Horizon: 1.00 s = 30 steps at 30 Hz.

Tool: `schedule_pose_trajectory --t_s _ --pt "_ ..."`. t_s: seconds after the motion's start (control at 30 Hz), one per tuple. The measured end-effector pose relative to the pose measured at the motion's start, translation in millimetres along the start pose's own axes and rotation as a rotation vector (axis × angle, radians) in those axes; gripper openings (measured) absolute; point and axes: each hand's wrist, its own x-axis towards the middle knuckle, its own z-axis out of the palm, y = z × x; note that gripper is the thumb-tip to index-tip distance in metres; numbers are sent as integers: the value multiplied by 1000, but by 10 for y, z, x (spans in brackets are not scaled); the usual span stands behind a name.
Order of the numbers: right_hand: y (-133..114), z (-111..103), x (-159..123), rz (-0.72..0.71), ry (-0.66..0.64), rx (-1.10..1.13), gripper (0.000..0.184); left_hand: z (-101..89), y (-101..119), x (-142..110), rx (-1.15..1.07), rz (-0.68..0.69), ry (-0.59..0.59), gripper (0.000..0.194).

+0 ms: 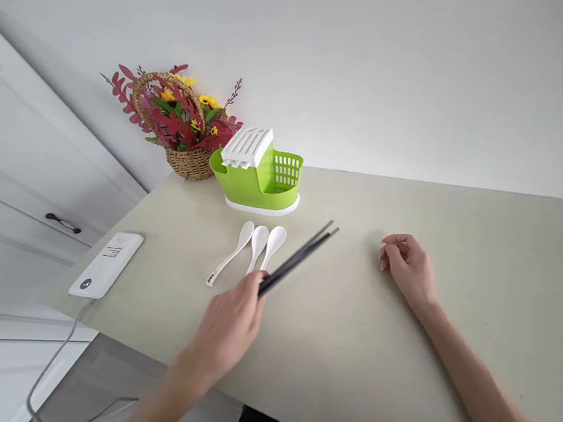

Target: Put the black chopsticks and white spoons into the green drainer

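My left hand (231, 323) is closed round a bundle of dark chopsticks (296, 261). Their tips point up and to the right, over the table. Just beyond this hand lie three white spoons (259, 238) with their bowls toward the wall; the hand hides part of two handles. Behind the spoons stands a green and white cutlery holder (259, 185), with a slotted white top and a basket-like right side. My right hand (410, 271) rests on the table to the right, its fingers curled in, and no object shows in it.
A wicker basket of artificial flowers (191, 161) stands at the back left, close to the holder. A white power strip (109, 265) lies by the left table edge, its grey cable (58, 355) hanging down. White cabinets (25, 164) flank the table (461, 223); a wall rises behind it.
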Motion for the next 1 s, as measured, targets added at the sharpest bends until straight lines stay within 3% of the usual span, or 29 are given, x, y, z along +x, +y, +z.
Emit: schedule_pose_trajectory --t_s 0.17,0.37,0.63,0.83,1.0 --pt "13 0 17 -7 -10 32 14 197 523 91 34 51 -154 28" --pt "-21 0 13 -27 -12 18 13 337 773 161 90 -2 -179 30" --pt "-21 9 27 -24 -11 40 12 491 791 139 69 37 -79 47" --pt "-26 6 22 -20 -11 49 14 572 699 85 20 103 70 39" --pt "-48 0 3 -6 -7 56 13 566 670 37 24 111 92 36"
